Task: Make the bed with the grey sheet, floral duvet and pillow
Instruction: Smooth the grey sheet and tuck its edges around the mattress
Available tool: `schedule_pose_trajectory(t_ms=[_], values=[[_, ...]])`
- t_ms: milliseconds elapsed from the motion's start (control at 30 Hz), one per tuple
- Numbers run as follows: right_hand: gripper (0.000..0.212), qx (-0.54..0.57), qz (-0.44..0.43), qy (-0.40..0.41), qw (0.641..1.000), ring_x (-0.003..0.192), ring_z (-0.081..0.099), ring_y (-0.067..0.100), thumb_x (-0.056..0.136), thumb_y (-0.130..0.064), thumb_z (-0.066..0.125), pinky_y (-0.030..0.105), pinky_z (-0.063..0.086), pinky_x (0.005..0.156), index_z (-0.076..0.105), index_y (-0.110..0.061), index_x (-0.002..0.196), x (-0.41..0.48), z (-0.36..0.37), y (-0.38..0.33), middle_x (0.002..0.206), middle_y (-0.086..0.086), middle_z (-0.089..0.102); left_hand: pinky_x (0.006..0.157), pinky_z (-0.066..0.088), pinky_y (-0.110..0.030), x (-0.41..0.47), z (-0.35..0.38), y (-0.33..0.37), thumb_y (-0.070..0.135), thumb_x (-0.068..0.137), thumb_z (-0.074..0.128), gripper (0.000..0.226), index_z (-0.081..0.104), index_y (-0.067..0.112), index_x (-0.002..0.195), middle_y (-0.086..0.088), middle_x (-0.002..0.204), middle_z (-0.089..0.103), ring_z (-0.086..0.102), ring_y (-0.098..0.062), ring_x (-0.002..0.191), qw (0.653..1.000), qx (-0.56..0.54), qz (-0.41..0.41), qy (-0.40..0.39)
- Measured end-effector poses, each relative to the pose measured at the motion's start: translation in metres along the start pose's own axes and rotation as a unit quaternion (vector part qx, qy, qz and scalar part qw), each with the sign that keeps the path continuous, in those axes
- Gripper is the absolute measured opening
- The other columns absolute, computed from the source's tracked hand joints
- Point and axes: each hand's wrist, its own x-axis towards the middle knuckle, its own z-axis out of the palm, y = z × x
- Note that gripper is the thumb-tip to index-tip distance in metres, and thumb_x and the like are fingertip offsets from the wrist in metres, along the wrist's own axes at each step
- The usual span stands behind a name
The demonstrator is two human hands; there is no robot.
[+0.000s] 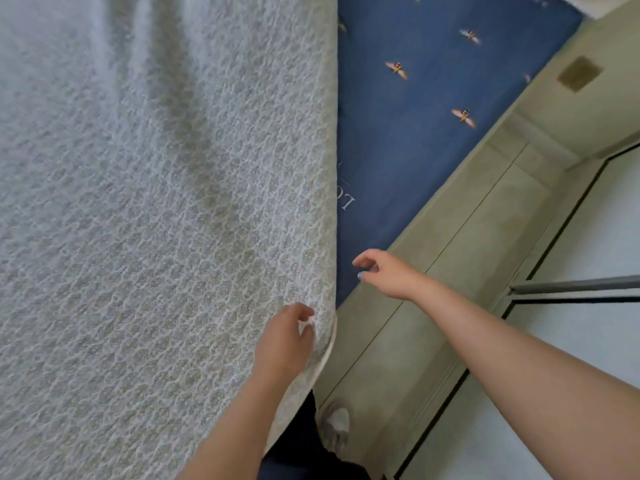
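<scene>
1. A large pale grey-and-beige floral duvet [149,209], quilted with small repeating medallions, filled the left half of the view and hung in soft folds.
2. Its long right edge ran nearly straight down the picture, lying over the dark blue bed surface [426,140], which was printed with orange bees and some pale lettering partly hidden by the cloth.
3. The left hand [287,337] gripped the floral duvet at the lower end of that edge. The thumb and fingertips were drawn together on a small pinch of fabric, and the bare forearm reached up from the bottom of the frame.
4. The right hand [384,271] was stretched out over the near corner of the blue bed surface, just beside the duvet's edge but apart from it.
5. Its fingers were loosely curled with a narrow gap to the thumb and held nothing. Whether they touched the blue cloth could not be told.
6. Beside the bed ran a beige panelled surface [460,258] with thin seams.
7. A foot [336,427] in a pale covering stood on it below the left hand, next to dark clothing.
8. Further right lay white areas edged with dark lines, crossed by a grey bar [575,284].
</scene>
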Motion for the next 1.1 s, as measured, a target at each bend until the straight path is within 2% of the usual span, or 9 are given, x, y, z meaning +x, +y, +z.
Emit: schedule_pose_trajectory(t_ms=[100,333,533,600,700,800,900,967,1100], values=[[0.026,0.063,0.025,0.051,0.996,0.107,0.059,0.020,0.095,-0.015,0.054,0.030,0.048,0.085,0.060,-0.017,0.120,0.037,-0.037,-0.016,0.118,0.001,0.059,0.085,0.044,-0.026,0.050,-0.021,0.029,0.020,0.095,0.055,0.028,0.055,0.022,0.123,0.006,0.124,0.054,0.052,-0.014,0.111,0.998,0.003,0.039,0.054],[0.023,0.168,0.047,0.089,0.981,0.096,0.057,0.014,0.097,-0.011,0.046,0.028,0.048,0.080,0.058,-0.021,0.114,0.124,-0.091,-0.055,0.115,-0.001,0.061,0.095,0.046,-0.041,0.159,-0.055,0.075,0.019,0.088,0.064,0.043,0.052,0.019,0.129,-0.004,0.134,0.047,0.049,-0.025,0.118,0.986,-0.004,0.071,0.151],[0.041,0.181,0.067,0.110,0.975,0.100,0.058,0.017,0.095,-0.002,0.035,0.038,0.050,0.095,0.047,-0.014,0.133,0.178,-0.111,-0.078,0.124,0.005,0.058,0.104,0.038,-0.042,0.218,-0.061,0.102,0.045,0.076,0.071,0.085,0.027,0.022,0.146,-0.003,0.145,0.033,0.035,-0.027,0.133,0.979,0.137,0.054,0.141],[0.045,0.192,0.067,0.104,0.974,0.101,0.058,0.018,0.095,-0.001,0.035,0.038,0.049,0.097,0.042,-0.012,0.139,0.194,-0.116,-0.088,0.128,0.006,0.056,0.098,0.043,-0.039,0.233,-0.065,0.102,0.034,0.078,0.070,0.088,0.018,0.023,0.149,-0.006,0.145,0.030,0.037,-0.028,0.129,0.978,0.164,0.037,0.125],[0.049,0.201,0.058,0.086,0.974,0.101,0.059,0.021,0.094,0.000,0.036,0.037,0.050,0.095,0.039,-0.013,0.141,0.213,-0.118,-0.102,0.119,0.002,0.057,0.070,0.048,-0.031,0.245,-0.077,0.105,0.000,0.081,0.055,0.080,0.017,0.025,0.147,-0.007,0.130,0.038,0.050,-0.023,0.102,0.990,0.099,0.018,0.099],[0.050,0.189,0.050,0.069,0.978,0.099,0.059,0.022,0.091,0.003,0.037,0.040,0.051,0.093,0.043,-0.016,0.136,0.232,-0.118,-0.118,0.102,-0.004,0.057,0.055,0.042,-0.034,0.248,-0.089,0.098,-0.006,0.083,0.047,0.060,0.031,0.023,0.132,-0.002,0.106,0.047,0.054,-0.023,0.075,0.996,0.017,-0.013,0.089],[0.050,0.190,0.041,0.082,0.977,0.099,0.056,0.021,0.088,0.006,0.037,0.039,0.050,0.089,0.045,-0.013,0.134,0.253,-0.122,-0.134,0.102,-0.003,0.055,0.053,0.033,-0.035,0.255,-0.105,0.079,-0.002,0.084,0.044,0.017,0.050,0.011,0.091,-0.003,0.075,0.051,0.048,-0.026,0.059,0.978,-0.151,-0.107,0.092],[0.051,0.192,0.039,0.096,0.976,0.102,0.053,0.020,0.089,0.006,0.037,0.039,0.051,0.091,0.044,-0.014,0.136,0.270,-0.126,-0.147,0.115,0.001,0.053,0.054,0.029,-0.033,0.261,-0.120,0.065,-0.006,0.082,0.040,0.019,0.052,0.008,0.076,-0.007,0.064,0.048,0.041,-0.022,0.056,0.943,-0.266,-0.176,0.095],[0.043,0.361,0.072,0.064,0.928,0.099,0.053,0.019,0.098,0.003,0.031,0.034,0.052,0.082,0.039,-0.011,0.138,0.298,-0.128,-0.174,0.121,0.008,0.049,0.054,0.030,-0.030,0.258,-0.136,0.038,-0.008,0.084,0.036,0.024,0.048,0.010,0.074,-0.008,0.067,0.048,0.041,-0.023,0.058,0.921,-0.265,-0.239,0.157]])
